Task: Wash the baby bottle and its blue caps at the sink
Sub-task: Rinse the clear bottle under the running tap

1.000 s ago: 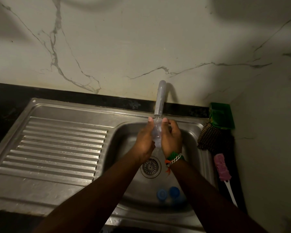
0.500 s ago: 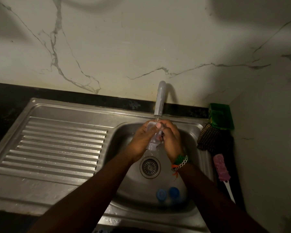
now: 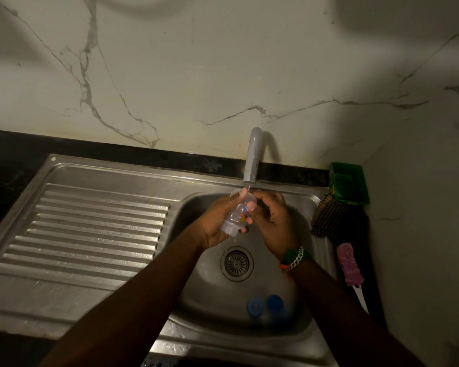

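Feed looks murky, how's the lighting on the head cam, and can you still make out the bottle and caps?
Head view: dim, with broad soft shadows across the marble wall; wide-angle bend at the sink rim. The clear bottle in the left hand is faint and slightly blurred; the blue caps show as soft blobs.

Marble-veined wall [image 3: 223,62] behind, black counter strip [image 3: 117,151] along its base. Ribbed steel drainboard [image 3: 90,229] at left. Round drain strainer [image 3: 236,263] in basin floor. Right of basin: green soap dish [image 3: 349,182] in corner, dark scrub pad [image 3: 329,219] beside it, pink white-handled brush [image 3: 350,266] nearer camera.
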{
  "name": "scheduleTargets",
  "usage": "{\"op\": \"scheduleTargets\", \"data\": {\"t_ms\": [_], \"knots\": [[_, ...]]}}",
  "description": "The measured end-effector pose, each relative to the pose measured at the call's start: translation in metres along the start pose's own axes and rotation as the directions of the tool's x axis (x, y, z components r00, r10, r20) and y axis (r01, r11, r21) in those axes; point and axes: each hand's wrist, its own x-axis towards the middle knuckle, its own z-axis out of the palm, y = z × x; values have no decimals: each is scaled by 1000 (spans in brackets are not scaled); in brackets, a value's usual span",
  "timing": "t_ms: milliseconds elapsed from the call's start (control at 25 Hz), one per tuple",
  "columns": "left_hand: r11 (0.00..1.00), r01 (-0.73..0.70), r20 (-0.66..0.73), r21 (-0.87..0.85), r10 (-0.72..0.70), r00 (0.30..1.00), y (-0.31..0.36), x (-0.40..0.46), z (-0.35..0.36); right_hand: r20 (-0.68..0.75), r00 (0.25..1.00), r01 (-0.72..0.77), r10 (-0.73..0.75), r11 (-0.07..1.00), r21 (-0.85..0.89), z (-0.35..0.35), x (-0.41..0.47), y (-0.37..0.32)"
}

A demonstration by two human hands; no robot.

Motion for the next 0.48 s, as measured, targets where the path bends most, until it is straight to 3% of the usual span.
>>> {"op": "scheduleTargets", "data": {"t_ms": [120, 280, 400, 480], "knots": [[999, 13, 3, -38, -13, 1000, -7, 5, 2, 54, 997, -57, 53, 995, 84, -3, 2, 1], [998, 1, -30, 65, 1, 1000, -9, 10, 2, 143, 990, -42, 18, 986, 164, -12, 7, 0], [998, -7, -34, 65, 9, 999, -6, 11, 0, 200, 977, -83, 78, 996, 17, -15, 10, -3], [999, -9, -30, 36, 10, 1000, -4, 11, -1, 144, 985, -80, 96, 991, -108, -12, 9, -3]]}}
